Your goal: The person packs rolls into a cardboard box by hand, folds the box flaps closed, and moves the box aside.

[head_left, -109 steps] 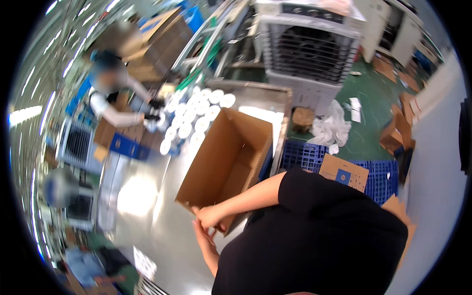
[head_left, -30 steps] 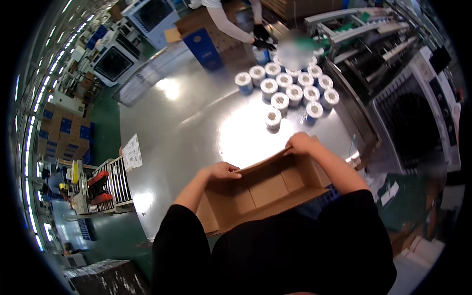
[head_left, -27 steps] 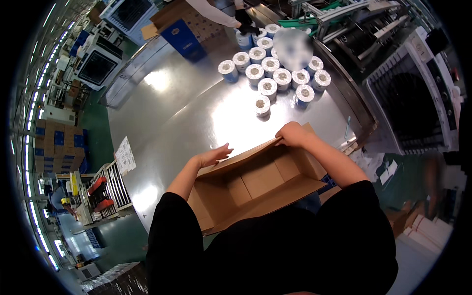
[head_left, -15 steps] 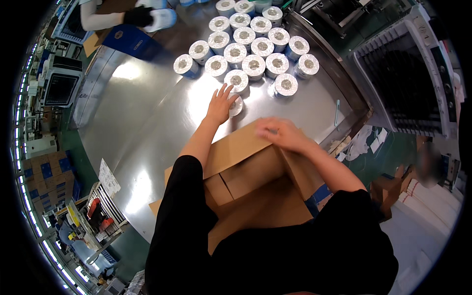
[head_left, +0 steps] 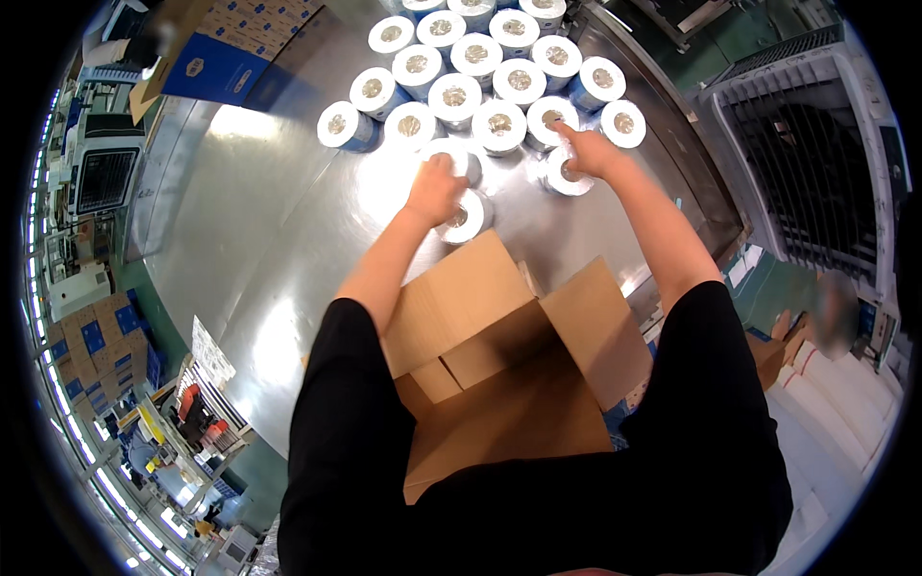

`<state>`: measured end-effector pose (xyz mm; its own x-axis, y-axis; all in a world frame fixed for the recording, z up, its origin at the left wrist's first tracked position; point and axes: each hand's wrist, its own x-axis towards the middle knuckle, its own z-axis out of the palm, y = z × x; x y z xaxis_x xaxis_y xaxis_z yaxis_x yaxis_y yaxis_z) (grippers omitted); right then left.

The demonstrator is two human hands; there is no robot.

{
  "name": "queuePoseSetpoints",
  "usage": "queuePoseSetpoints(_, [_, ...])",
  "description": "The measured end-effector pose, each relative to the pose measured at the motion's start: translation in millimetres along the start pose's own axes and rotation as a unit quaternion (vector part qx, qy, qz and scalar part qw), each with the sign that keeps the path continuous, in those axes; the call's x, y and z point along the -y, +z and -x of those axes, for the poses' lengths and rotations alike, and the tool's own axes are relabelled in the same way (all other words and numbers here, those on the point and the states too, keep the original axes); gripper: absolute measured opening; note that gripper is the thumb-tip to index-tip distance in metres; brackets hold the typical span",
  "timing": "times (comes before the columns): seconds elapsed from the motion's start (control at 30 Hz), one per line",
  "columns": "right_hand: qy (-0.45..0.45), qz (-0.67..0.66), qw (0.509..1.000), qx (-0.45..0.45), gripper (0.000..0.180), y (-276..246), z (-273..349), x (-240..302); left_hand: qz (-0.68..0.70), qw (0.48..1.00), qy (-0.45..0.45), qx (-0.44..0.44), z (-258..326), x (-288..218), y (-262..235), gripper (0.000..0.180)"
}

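Wrapped rolls with white ends and blue sides stand on the metal table. My left hand [head_left: 438,189] curls its fingers over the top of one roll [head_left: 466,165], hiding part of it; a nearer roll [head_left: 465,228] stands beside that hand. My right hand [head_left: 588,154] reaches between two rolls at the group's right side. Its fingertips meet the top of the farther roll [head_left: 545,136], and its thumb side covers part of the nearer roll [head_left: 567,185]. Below my forearms sits an open cardboard box [head_left: 509,413], its flaps raised and no roll visible inside.
The metal table [head_left: 240,211] spreads to the left. A blue and brown carton [head_left: 216,69] stands at the far left, with a co-worker's blurred arm beside it. A large grey fan unit [head_left: 807,144] borders the right side. Stacked cartons [head_left: 101,346] lie farther left.
My right hand has left the box flap and moved forward to the rolls. My left hand has closed over a roll. The box flaps now stand wider apart. The view has shifted slightly.
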<state>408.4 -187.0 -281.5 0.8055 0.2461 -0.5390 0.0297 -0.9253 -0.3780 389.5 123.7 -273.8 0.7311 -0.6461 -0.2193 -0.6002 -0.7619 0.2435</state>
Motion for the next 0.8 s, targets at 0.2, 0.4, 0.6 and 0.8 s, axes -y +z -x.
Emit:
queuePoseSetpoints(0.2, [0.006,-0.057,0.989,-0.134,0.072,34.1,13.3,-23.6,0.276,0.9,-0.231,-0.247,85.7,18.6,-106.5,0.041])
queuePoseSetpoints(0.4, [0.028,-0.15,0.959,-0.239,0.065,-45.6,112.1,29.1,0.737,0.526,-0.372,-0.204,312.5,-21.5,-189.5,0.034])
queuePoseSetpoints(0.6, [-0.187,-0.249,0.874,-0.374,0.068,-83.5,220.6,116.2,0.671,0.576,-0.464,0.05,363.4,-118.9,-91.9,0.029])
queuePoseSetpoints(0.8, [-0.454,0.067,0.86,0.224,0.063,-14.1,280.1,221.1,0.052,0.968,-0.228,0.091,371.3,-134.7,21.0,0.025])
